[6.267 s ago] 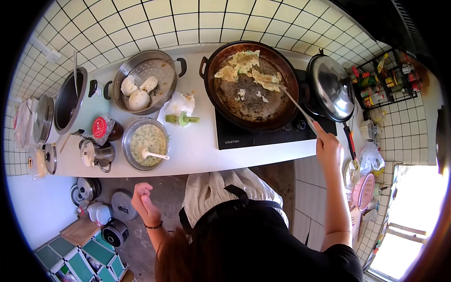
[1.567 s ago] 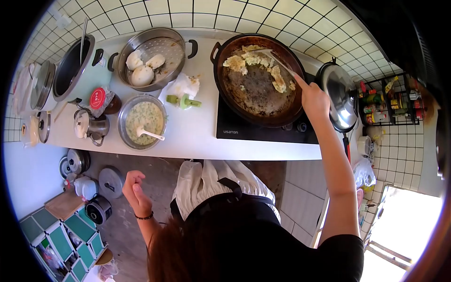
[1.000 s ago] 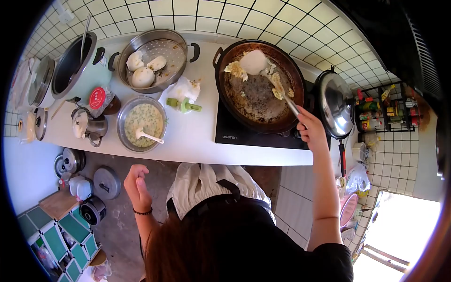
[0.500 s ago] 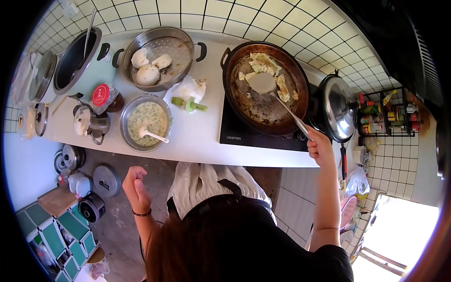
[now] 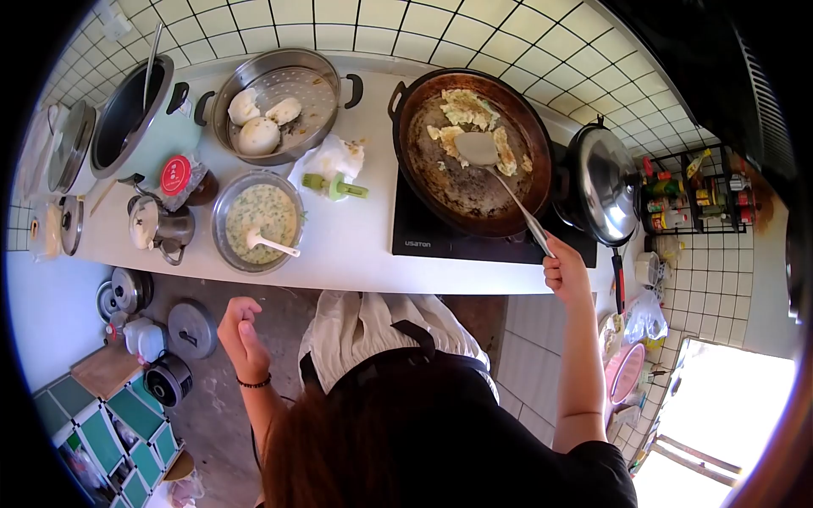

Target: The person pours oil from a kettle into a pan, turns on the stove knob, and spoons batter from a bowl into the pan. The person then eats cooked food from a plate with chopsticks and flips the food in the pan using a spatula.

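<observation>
My right hand [image 5: 566, 269] is closed around the handle of a metal spatula [image 5: 518, 203]. The spatula's broad head rests in a dark, browned frying pan [image 5: 449, 196], among broken pieces of cooked egg [image 5: 468, 110]. My left hand [image 5: 244, 339] hangs in front of the counter, loosely curled with the thumb apart, and nothing shows in it. Nearest to it on the counter is a metal bowl [image 5: 222, 245] of pale batter with green bits, where a white spoon [image 5: 273, 244] leans. The pan stands on a black induction cooktop [image 5: 432, 245].
A steamer pan [image 5: 326, 127] with white buns sits behind the bowl. Beside it lie a green brush [image 5: 334, 185] and crumpled white paper. A deep pot [image 5: 127, 127] stands far left; a silver lidded pan [image 5: 605, 182] and a condiment rack [image 5: 694, 195] are at right.
The camera view has shifted slightly. The spatula head has moved a little to the right within the pan, among the egg pieces. My left hand stays about where it was.
</observation>
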Demonstrator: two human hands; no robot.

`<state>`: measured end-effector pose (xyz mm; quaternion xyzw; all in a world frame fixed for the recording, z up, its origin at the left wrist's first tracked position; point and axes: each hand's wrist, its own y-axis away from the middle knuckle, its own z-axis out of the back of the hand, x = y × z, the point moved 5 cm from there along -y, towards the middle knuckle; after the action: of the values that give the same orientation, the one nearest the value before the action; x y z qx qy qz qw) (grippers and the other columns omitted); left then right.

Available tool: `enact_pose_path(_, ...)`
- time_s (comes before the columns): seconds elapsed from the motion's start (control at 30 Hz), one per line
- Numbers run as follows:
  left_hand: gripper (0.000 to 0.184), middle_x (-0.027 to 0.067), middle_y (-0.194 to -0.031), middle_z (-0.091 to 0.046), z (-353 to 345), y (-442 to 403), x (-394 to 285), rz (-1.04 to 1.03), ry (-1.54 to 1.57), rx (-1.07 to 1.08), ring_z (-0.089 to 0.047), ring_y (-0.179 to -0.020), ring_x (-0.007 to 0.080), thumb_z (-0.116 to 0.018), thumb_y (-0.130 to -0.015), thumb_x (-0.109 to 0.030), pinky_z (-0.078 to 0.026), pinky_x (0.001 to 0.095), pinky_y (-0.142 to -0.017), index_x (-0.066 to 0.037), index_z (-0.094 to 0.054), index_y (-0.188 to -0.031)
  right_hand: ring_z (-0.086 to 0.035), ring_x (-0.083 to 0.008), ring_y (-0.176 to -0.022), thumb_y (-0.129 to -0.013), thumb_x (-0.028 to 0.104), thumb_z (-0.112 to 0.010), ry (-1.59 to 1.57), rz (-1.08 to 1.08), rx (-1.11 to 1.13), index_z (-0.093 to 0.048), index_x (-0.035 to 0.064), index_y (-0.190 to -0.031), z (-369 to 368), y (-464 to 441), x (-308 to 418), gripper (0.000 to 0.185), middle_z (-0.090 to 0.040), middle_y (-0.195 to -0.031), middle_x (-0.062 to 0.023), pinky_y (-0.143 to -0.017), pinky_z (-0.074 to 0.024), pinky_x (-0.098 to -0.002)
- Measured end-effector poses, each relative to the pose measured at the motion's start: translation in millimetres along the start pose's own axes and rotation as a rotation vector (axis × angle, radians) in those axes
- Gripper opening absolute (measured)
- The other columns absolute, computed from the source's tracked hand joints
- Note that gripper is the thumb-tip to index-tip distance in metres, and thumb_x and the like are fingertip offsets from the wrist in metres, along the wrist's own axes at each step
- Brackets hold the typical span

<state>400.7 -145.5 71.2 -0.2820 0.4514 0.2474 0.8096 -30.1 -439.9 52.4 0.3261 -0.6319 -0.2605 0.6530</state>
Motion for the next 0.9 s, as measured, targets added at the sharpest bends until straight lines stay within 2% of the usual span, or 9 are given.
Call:
enact_pose_path(0.23,0.044,0.0041,-0.061,-0.036,-2,-1,-2,-0.009,0.016,-0.009,-0.031,-0.054,0.0120,-0.036,-0.092,-0.037,-0.022,0.0286,-0.049,0.002,-0.052,-0.078,-0.022,-0.0017,-0.041,-0.092,0.023,-0.053,0.136,0.078,-0.053,-0.050,0.0139,-0.129,-4,3,0,0.038,-0.033,-0.056,0.0065,-0.036,-0.0157,-0.0176)
enact_pose_path(0.43,0.045,0.0044,-0.062,-0.037,-2,-1,1,-0.016,0.031,-0.018,-0.030,-0.055,0.0119,-0.036,-0.092,-0.038,-0.023,0.0280,-0.050,0.002,-0.052,-0.079,-0.022,-0.0016,-0.041,-0.092,0.024,-0.054,0.316,0.316,-0.110,-0.050,0.0117,-0.129,-9,14,10,0.039,-0.033,-0.056,0.0064,-0.036,-0.0156,-0.0173)
enact_pose_path(0.53,0.046,0.0045,-0.063,-0.037,0,-1,0,-0.017,0.028,-0.024,-0.030,-0.055,0.0117,-0.035,-0.092,-0.038,-0.023,0.0278,-0.050,0.002,-0.052,-0.079,-0.023,-0.0014,-0.040,-0.092,0.026,-0.053,-0.029,0.213,-0.030,-0.050,0.0116,-0.128,-6,18,26,0.038,-0.032,-0.055,0.0072,-0.035,-0.0148,-0.0166)
enact_pose_path(0.57,0.046,0.0045,-0.063,-0.038,1,-1,0,-0.019,0.027,-0.022,-0.030,-0.055,0.0117,-0.035,-0.092,-0.038,-0.023,0.0277,-0.050,0.003,-0.052,-0.079,-0.024,-0.0008,-0.039,-0.092,0.027,-0.052,-0.083,0.193,-0.036,-0.055,0.0129,-0.116,-5,14,32,0.028,-0.031,-0.055,0.0080,-0.035,-0.0141,-0.0165)
enact_pose_path(0.63,0.046,0.0044,-0.063,-0.038,1,-1,-1,-0.017,0.019,-0.019,-0.030,-0.055,0.0116,-0.035,-0.092,-0.038,-0.023,0.0277,-0.050,0.003,-0.052,-0.079,-0.024,-0.0011,-0.040,-0.092,0.026,-0.052,-0.172,0.115,0.008,-0.055,0.0144,-0.097,-3,-4,43,0.013,-0.032,-0.055,0.0078,-0.035,-0.0143,-0.0170)
enact_pose_path(0.73,0.046,0.0044,-0.063,-0.038,1,-2,-2,-0.007,0.011,-0.011,-0.030,-0.055,0.0117,-0.035,-0.092,-0.038,-0.023,0.0278,-0.050,0.003,-0.052,-0.079,-0.024,-0.0016,-0.041,-0.092,0.026,-0.053,-0.217,0.040,0.083,-0.047,0.0164,-0.085,-11,-37,59,0.013,-0.032,-0.056,0.0075,-0.035,-0.0146,-0.0172)
enact_pose_path(0.9,0.048,0.0047,-0.062,-0.036,4,3,-3,0.002,-0.019,-0.028,-0.030,-0.055,0.0124,-0.035,-0.091,-0.040,-0.022,0.0283,-0.050,0.003,-0.052,-0.078,-0.022,-0.0020,-0.041,-0.092,0.026,-0.052,-0.091,0.025,0.138,-0.043,0.0175,-0.084,-38,-74,64,0.014,-0.032,-0.056,0.0065,-0.036,-0.0142,-0.0183)
